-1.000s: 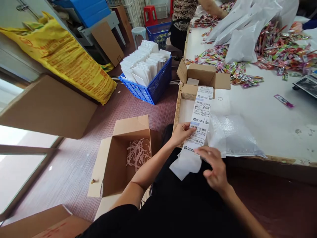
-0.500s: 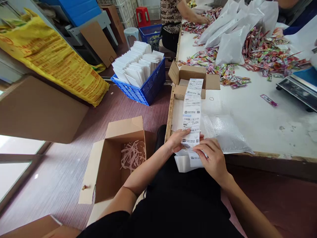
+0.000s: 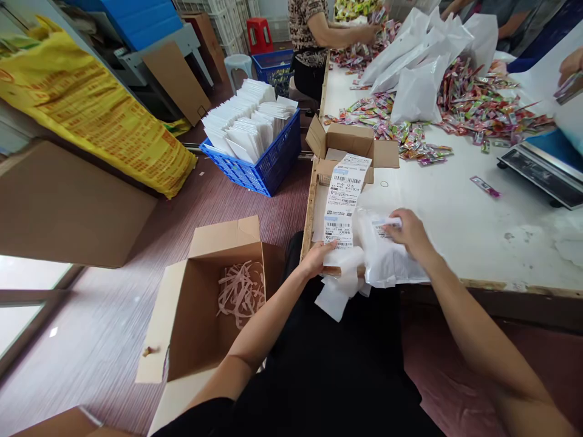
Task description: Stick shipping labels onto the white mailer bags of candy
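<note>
Two bare hands are busy at the near edge of a long white desk with a wooden rim (image 3: pixel 523 243). The left hand (image 3: pixel 317 260) has thumb and fingers closed on the lower part of a long white paper strip of printed labels (image 3: pixel 341 197), with a loose curl of blank whitish paper (image 3: pixel 339 297) hanging below. The right hand (image 3: pixel 410 233) keeps its fingers close together at a small white printed label (image 3: pixel 379 227) over a plump whitish plastic packet (image 3: pixel 392 264); whether they pinch the label or press it, I can't tell. The packet lies on the desk, just right of the strip.

Down by the left arm, an open brown cardboard carton (image 3: pixel 186 315) holds pale pinkish ribbon-like shreds (image 3: pixel 240 291). The strip's far end reaches a smaller open brown cardboard box (image 3: pixel 386 153) on the desk. To its left, on the floor, a blue plastic crate (image 3: pixel 277 159) is packed with flat white envelopes (image 3: pixel 250 115). Beyond, full white plastic bags (image 3: pixel 414 97) stand among heaped colourful sachets (image 3: pixel 478 109), and a co-worker in a patterned top (image 3: pixel 310 24) reaches into the pile.
</note>
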Action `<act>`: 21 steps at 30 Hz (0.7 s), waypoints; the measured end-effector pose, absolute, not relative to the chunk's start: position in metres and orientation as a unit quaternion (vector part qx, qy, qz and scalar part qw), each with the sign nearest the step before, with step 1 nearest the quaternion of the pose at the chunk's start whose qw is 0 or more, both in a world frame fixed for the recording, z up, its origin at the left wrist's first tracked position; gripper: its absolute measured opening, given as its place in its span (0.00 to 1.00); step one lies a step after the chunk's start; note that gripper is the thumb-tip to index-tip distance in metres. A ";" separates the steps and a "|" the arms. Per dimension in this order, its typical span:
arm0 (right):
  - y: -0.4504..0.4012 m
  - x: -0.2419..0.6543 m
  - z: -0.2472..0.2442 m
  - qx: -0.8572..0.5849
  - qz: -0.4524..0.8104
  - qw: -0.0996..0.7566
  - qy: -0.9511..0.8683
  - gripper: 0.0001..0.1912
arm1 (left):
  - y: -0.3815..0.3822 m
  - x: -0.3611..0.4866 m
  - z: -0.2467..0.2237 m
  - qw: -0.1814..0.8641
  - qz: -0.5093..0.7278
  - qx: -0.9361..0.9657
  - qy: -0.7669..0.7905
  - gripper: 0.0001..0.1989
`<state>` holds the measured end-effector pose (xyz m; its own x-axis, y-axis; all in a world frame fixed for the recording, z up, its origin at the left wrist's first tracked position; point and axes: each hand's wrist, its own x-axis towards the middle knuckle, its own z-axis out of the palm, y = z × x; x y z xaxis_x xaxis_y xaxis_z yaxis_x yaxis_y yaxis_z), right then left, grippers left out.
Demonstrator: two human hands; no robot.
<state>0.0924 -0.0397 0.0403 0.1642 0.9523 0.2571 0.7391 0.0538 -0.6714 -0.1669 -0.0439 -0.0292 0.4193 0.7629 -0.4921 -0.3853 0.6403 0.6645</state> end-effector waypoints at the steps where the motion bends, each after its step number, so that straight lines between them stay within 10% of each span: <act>1: -0.038 0.090 0.023 -0.683 0.095 0.322 -0.649 0.19 | -0.046 -0.168 -0.030 0.811 0.345 0.246 0.402 0.14; 14: -0.087 0.048 -0.030 -0.623 -0.051 0.086 -0.776 0.36 | -0.050 -0.172 -0.038 0.826 0.333 0.291 0.349 0.27; 21: -0.124 0.055 -0.021 -0.581 0.215 0.124 -0.775 0.40 | -0.051 -0.174 -0.036 0.832 0.341 0.287 0.331 0.27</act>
